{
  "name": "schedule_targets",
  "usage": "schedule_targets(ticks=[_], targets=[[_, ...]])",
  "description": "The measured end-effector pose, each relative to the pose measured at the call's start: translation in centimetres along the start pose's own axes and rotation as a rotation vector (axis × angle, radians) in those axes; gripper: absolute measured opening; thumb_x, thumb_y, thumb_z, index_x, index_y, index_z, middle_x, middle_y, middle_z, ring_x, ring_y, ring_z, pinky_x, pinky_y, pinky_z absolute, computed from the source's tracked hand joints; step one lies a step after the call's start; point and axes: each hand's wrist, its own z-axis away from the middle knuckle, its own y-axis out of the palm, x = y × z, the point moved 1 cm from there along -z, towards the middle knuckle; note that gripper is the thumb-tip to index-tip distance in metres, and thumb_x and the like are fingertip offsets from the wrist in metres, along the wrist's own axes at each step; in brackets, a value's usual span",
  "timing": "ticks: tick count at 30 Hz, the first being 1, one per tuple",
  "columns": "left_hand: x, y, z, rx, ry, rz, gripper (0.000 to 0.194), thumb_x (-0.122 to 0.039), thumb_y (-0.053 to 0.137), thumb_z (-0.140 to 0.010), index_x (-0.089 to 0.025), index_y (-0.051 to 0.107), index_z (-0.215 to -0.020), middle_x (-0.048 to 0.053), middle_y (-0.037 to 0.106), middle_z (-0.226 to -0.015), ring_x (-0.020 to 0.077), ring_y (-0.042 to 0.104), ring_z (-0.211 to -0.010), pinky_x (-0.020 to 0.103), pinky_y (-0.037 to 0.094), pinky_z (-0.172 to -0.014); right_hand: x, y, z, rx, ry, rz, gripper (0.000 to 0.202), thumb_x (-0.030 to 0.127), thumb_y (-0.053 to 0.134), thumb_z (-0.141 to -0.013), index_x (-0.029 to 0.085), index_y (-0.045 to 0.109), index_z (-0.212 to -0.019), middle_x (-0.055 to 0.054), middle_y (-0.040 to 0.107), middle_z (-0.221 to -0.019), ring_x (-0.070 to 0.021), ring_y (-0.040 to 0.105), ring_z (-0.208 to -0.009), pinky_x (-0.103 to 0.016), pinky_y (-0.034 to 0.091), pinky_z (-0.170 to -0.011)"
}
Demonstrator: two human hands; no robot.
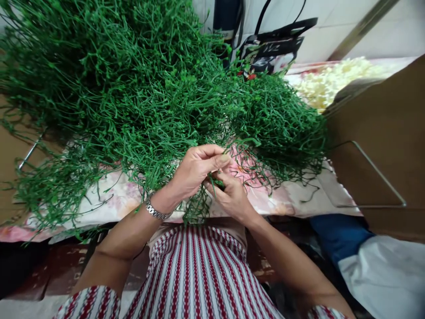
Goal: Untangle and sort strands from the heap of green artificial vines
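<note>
My left hand [197, 170], with a metal watch [156, 208] at its wrist, is closed, thumb and forefinger pinched on a thin green stem. My right hand [232, 197] is just below and to the right, its fingers curled round a green stem [212, 182] that looks like plastic foliage. The two hands nearly touch, so part of what they hold is hidden. Under them a small tuft of green stems [196, 206] hangs near the table edge. Beyond rises a big tangled heap of the same stems [149, 88], with a smaller bunch [275, 124] to the right.
A floral tablecloth [282, 201] covers the table. Brown cardboard [381, 133] with a bent metal wire [378, 166] stands at right. Behind are a black bag [270, 51], a dark bottle [226, 17] and pale yellow pieces [341, 77]. Someone's blue and grey clothing [381, 266] shows lower right.
</note>
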Motion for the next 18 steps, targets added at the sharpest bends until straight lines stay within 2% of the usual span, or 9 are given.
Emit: schedule_targets(ticks=[2, 5, 7, 9, 12, 15, 18], targets=[[-0.3, -0.3, 0.0, -0.009, 0.05, -0.08, 0.012, -0.028, 0.065, -0.075, -0.017, 0.067, -0.079, 0.002, 0.065, -0.076, 0.0123, 0.058, -0.071, 0.024, 0.045, -0.067, -0.1, -0.4, -0.6, -0.021, 0.012, -0.046, 0.016, 0.023, 0.052, -0.082, 0.016, 0.05, -0.067, 0.003, 0.043, -0.058, -0.0083, 0.039, -0.055, -0.021, 0.033, -0.053], [-0.6, -1.0, 0.9, -0.079, 0.153, -0.301, 0.024, -0.027, 0.059, -0.08, -0.019, 0.064, -0.102, 0.005, 0.065, -0.1, 0.0157, 0.058, -0.093, 0.027, 0.044, -0.083, 0.3, -2.0, -1.2, -0.125, 0.065, -0.14, 0.025, 0.032, 0.054, -0.082, 0.016, 0.048, -0.064, 0.003, 0.041, -0.058, -0.0073, 0.036, -0.052, -0.021, 0.03, -0.049], [-0.4, -1.3, 2.0, -0.141, 0.237, -0.535, 0.02, -0.026, 0.056, -0.082, -0.019, 0.063, -0.1, 0.006, 0.063, -0.101, 0.0166, 0.056, -0.096, 0.028, 0.042, -0.085, 0.7, -3.2, -1.3, -0.197, 0.111, -0.183, 0.028, 0.038, 0.056, -0.081, 0.016, 0.049, -0.064, 0.004, 0.04, -0.056, -0.0066, 0.033, -0.049, -0.021, 0.027, -0.045], [0.1, -1.3, 3.3, -0.214, 0.326, -0.791, 0.012, -0.025, 0.053, -0.083, -0.018, 0.062, -0.087, 0.005, 0.06, -0.087, 0.0168, 0.054, -0.087, 0.03, 0.041, -0.081, 1.1, -3.8, -1.3, -0.245, 0.123, -0.162, 0.03, 0.039, 0.058, -0.08, 0.016, 0.049, -0.062, 0.004, 0.038, -0.054, -0.0062, 0.031, -0.047, -0.021, 0.025, -0.043], [1.3, -0.9, 4.5, -0.265, 0.367, -1.068, 0.01, -0.027, 0.054, -0.081, -0.017, 0.056, -0.079, 0.004, 0.056, -0.079, 0.0188, 0.051, -0.082, 0.033, 0.039, -0.078, 1.2, -3.8, -1.2, -0.274, 0.106, -0.118, 0.033, 0.037, 0.057, -0.081, 0.016, 0.047, -0.058, 0.004, 0.038, -0.052, -0.0065, 0.033, -0.048, -0.021, 0.026, -0.044], [2.5, -0.5, 4.6, -0.216, 0.296, -1.127, 0.016, -0.028, 0.058, -0.078, -0.017, 0.056, -0.089, 0.007, 0.059, -0.088, 0.0212, 0.051, -0.088, 0.035, 0.039, -0.082, 1.1, -3.2, -1.1, -0.297, 0.095, -0.11, 0.032, 0.036, 0.057, -0.081, 0.016, 0.048, -0.057, 0.003, 0.041, -0.052, -0.0072, 0.035, -0.049, -0.021, 0.028, -0.044], [2.9, -0.4, 4.2, -0.178, 0.219, -0.947, 0.01, -0.02, 0.056, -0.077, -0.017, 0.056, -0.086, 0.004, 0.059, -0.083, 0.0182, 0.053, -0.082, 0.03, 0.04, -0.077, 1.2, -2.9, -0.7, -0.283, 0.057, -0.076, 0.03, 0.034, 0.054, -0.083, 0.016, 0.051, -0.059, 0.001, 0.047, -0.055, -0.0085, 0.042, -0.052, -0.021, 0.034, -0.047]])
